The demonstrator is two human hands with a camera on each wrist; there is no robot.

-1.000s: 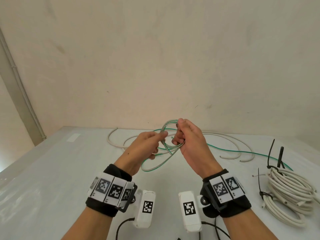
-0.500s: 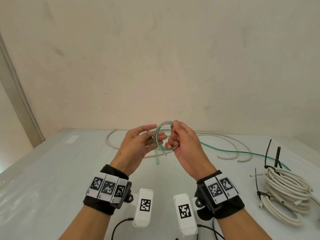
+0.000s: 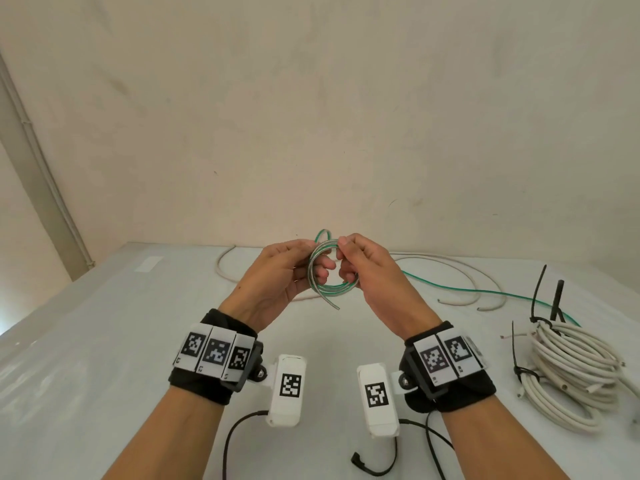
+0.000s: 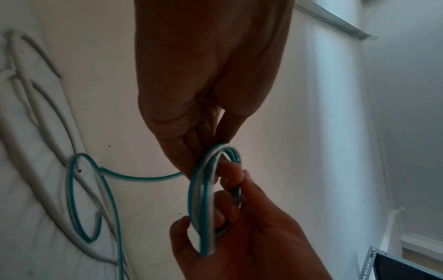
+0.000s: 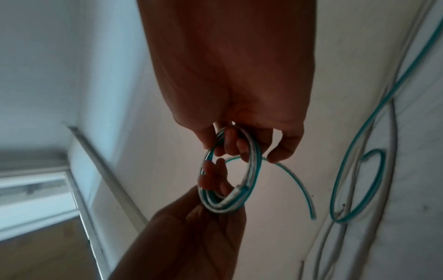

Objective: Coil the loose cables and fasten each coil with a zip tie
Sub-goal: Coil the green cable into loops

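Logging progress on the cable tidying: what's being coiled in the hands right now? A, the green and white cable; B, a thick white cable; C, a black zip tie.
A: both hands, left and right, hold the small green and white cable coil.

Bare workroom (plain wall [image 3: 311, 116], covered table [image 3: 86, 375]).

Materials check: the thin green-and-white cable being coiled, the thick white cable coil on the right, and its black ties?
Thin green-and-white cable: likely glossy plastic sheath; it glints and bends into tight loops. Thick white cable coil: matt, stiffer-looking plastic jacket, wide loops. Black zip ties: probably nylon, thin stiff tails standing up. Inner cores cannot be told.
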